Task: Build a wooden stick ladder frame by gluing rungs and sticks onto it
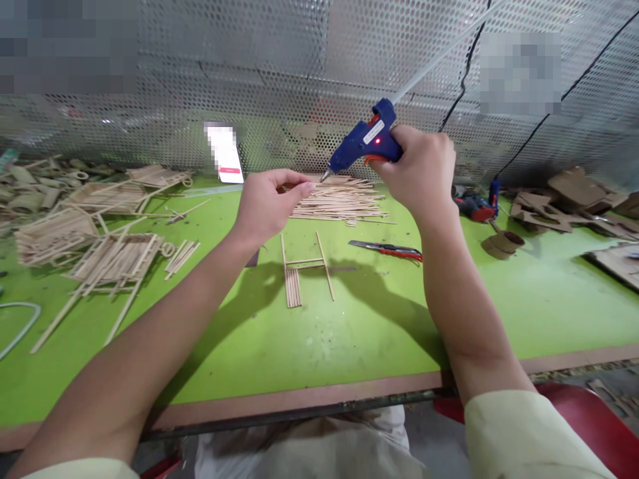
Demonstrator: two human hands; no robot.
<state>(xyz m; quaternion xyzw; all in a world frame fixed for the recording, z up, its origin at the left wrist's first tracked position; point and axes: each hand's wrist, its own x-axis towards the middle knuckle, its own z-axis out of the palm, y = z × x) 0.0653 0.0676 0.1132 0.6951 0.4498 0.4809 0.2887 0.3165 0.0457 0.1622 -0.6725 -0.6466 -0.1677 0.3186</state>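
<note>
My right hand (424,166) grips a blue hot glue gun (359,141) with a lit red light and a clear glue stick out of its back. The gun's metal nozzle points down-left, close to the fingertips of my left hand (272,199). Thumb and forefinger of that hand are pinched together; what lies between them is too small to make out. Below, on the green table, lies a small frame of thin wooden sticks (305,263), with several short sticks (293,288) side by side in its lower left part. Behind my hands is a pile of thin sticks (344,199).
A red-handled utility knife (387,249) lies right of the frame. Stick-built carts (117,259) and bamboo pieces (34,189) crowd the left. A lit phone (224,153) leans on the perforated metal screen (279,86). Rightward are a bamboo ring (503,244), a power tool (474,207) and cardboard (574,189).
</note>
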